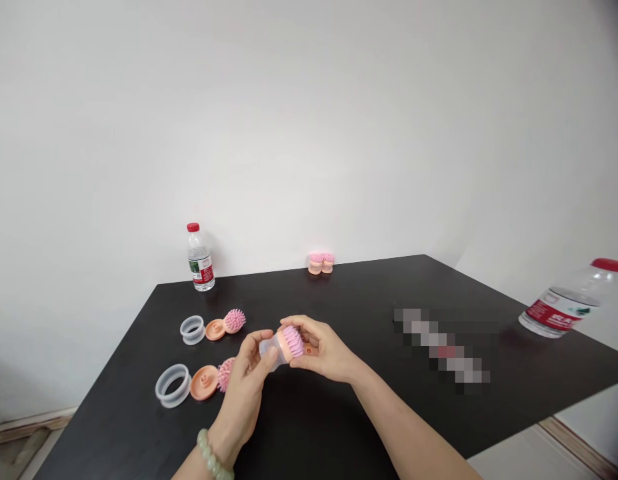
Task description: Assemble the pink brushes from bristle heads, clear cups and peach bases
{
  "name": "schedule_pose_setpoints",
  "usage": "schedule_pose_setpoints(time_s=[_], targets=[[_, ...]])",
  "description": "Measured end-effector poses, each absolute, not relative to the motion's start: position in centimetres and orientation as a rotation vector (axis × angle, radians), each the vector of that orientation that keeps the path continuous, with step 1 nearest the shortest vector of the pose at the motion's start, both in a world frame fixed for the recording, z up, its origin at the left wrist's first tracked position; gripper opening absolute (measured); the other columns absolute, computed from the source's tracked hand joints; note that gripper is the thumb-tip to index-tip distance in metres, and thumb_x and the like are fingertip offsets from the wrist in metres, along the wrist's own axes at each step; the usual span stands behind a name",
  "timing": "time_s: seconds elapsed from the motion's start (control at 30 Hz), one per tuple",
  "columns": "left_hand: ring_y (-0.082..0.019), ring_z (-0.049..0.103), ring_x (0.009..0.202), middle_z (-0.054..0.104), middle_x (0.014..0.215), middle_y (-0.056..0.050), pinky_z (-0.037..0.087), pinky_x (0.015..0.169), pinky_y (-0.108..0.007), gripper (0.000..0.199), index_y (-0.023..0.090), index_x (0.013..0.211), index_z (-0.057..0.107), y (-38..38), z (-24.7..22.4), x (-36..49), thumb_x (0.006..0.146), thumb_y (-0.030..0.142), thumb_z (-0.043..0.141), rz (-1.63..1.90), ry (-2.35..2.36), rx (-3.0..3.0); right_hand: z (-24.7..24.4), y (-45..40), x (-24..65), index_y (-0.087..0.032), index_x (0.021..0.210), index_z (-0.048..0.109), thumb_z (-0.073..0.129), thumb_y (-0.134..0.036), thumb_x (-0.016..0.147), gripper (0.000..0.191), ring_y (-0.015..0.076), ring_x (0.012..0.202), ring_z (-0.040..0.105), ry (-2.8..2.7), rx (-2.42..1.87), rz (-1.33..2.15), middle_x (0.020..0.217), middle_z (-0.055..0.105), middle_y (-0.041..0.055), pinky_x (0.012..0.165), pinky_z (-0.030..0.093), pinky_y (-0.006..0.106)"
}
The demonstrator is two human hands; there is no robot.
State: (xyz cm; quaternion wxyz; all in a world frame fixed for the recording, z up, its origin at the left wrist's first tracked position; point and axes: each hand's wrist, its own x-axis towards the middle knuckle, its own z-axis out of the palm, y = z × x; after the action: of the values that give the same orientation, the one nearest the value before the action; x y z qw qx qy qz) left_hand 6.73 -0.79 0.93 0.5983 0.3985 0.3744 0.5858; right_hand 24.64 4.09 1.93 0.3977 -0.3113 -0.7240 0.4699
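Well, the black counter (339, 427) carries two water bottles, one upright (201, 259) at the far edge and one tilted (563, 307) at the right, plus a pixelated object (441, 347). At the left lie two clear rings (192, 329), two orange discs (204, 383) and two pink brushes (234, 321); two assembled brushes (321, 263) stand at the back. Above the counter, the left hand (243, 393) grips the clear cup (269, 348) of a third brush (291, 341), while the right hand (321, 347) clasps its pink bristles.

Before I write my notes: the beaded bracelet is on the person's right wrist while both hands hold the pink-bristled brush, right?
No: the head view puts the beaded bracelet on the wrist of the left hand, not the right hand; both hold the pink-bristled brush.
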Motion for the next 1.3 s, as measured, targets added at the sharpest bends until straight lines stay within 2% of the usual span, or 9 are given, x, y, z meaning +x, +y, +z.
schedule_pose_setpoints(time_s=[0.17, 0.37, 0.47, 0.57, 0.67, 0.77, 1.0, 1.17, 1.3], targets=[[-0.019, 0.056, 0.086, 0.063, 0.089, -0.003, 0.044, 0.081, -0.033, 0.03, 0.021, 0.093, 0.068, -1.0, 1.1, 6.7, 0.086, 0.05, 0.067, 1.252, 0.802, 0.929, 1.8, 4.4, 24.9, -0.024, 0.117, 0.065, 0.083, -0.015, 0.067, 0.054, 0.0189, 0.095, 0.062, -1.907, -0.697, 1.087, 0.112, 0.063, 0.0045, 0.081, 0.054, 0.031], [-0.019, 0.057, 0.089, 0.063, 0.095, -0.002, 0.045, 0.081, -0.031, 0.038, 0.023, 0.099, 0.065, -0.8, 1.4, 6.7, 0.07, 0.036, 0.085, 1.362, 0.896, 1.059, 1.7, 4.6, 24.9, -0.021, 0.108, 0.066, 0.085, -0.024, 0.066, 0.046, 0.0147, 0.077, 0.06, -1.867, -0.762, 1.119, 0.092, 0.063, 0.0001, 0.07, 0.051, 0.027], [-0.024, 0.058, 0.103, 0.063, 0.104, -0.003, 0.046, 0.088, -0.033, 0.051, 0.025, 0.104, 0.065, -0.8, 1.5, 6.6, 0.061, 0.027, 0.09, 1.42, 0.924, 1.143, 1.7, 4.5, 24.8, -0.02, 0.105, 0.066, 0.083, -0.027, 0.068, 0.041, 0.0145, 0.076, 0.06, -1.859, -0.775, 1.142, 0.09, 0.063, 0.0, 0.069, 0.05, 0.027], [-0.028, 0.055, 0.116, 0.063, 0.115, -0.006, 0.043, 0.095, -0.036, 0.054, 0.027, 0.114, 0.064, -1.0, 1.1, 6.4, 0.066, 0.031, 0.088, 1.431, 0.975, 1.213, 1.7, 4.5, 24.8, -0.02, 0.106, 0.065, 0.082, -0.028, 0.069, 0.041, 0.0148, 0.076, 0.06, -1.858, -0.743, 1.139, 0.091, 0.063, 0.0004, 0.07, 0.05, 0.027], [-0.026, 0.058, 0.102, 0.066, 0.108, -0.006, 0.044, 0.088, -0.035, 0.038, 0.025, 0.112, 0.064, -1.1, 0.7, 6.1, 0.079, 0.041, 0.076, 1.352, 1.056, 1.24, 1.7, 4.6, 25.0, -0.02, 0.108, 0.065, 0.082, -0.029, 0.068, 0.044, 0.0153, 0.076, 0.059, -1.873, -0.713, 1.09, 0.092, 0.064, 0.0009, 0.07, 0.05, 0.028], [-0.024, 0.059, 0.092, 0.066, 0.101, -0.004, 0.044, 0.084, -0.035, 0.034, 0.025, 0.108, 0.063, -0.9, 0.5, 6.0, 0.081, 0.041, 0.075, 1.32, 1.084, 1.281, 1.8, 4.6, 25.1, -0.021, 0.108, 0.067, 0.083, -0.027, 0.066, 0.045, 0.0162, 0.079, 0.06, -1.879, -0.715, 1.038, 0.094, 0.065, 0.0016, 0.071, 0.05, 0.028], [-0.028, 0.059, 0.101, 0.065, 0.103, -0.003, 0.042, 0.09, -0.039, 0.04, 0.027, 0.1, 0.063, -1.3, 1.5, 6.6, 0.066, 0.011, 0.078, 1.44, 1.244, 1.49, 1.9, 4.3, 24.6, -0.019, 0.096, 0.064, 0.082, -0.028, 0.067, 0.035, 0.0123, 0.068, 0.055, -1.83, -0.758, 1.165, 0.082, 0.06, -0.0019, 0.062, 0.046, 0.025], [-0.029, 0.059, 0.09, 0.065, 0.092, -0.004, 0.041, 0.081, -0.039, 0.027, 0.029, 0.09, 0.068, -1.8, 1.3, 6.9, 0.071, 0.011, 0.074, 1.576, 1.266, 1.701, 1.7, 4.2, 24.1, -0.017, 0.086, 0.062, 0.078, -0.027, 0.071, 0.024, 0.0118, 0.062, 0.057, -1.736, -0.791, 1.349, 0.073, 0.06, -0.003, 0.059, 0.048, 0.025], [-0.028, 0.06, 0.091, 0.066, 0.093, -0.004, 0.041, 0.08, -0.039, 0.03, 0.03, 0.092, 0.071, -1.7, 0.5, 6.9, 0.077, 0.005, 0.064, 1.666, 1.222, 1.981, 1.5, 4.2, 23.9, -0.017, 0.082, 0.058, 0.08, -0.038, 0.07, 0.033, 0.0123, 0.056, 0.059, -1.626, -0.776, 1.531, 0.065, 0.065, -0.0015, 0.055, 0.048, 0.025]])
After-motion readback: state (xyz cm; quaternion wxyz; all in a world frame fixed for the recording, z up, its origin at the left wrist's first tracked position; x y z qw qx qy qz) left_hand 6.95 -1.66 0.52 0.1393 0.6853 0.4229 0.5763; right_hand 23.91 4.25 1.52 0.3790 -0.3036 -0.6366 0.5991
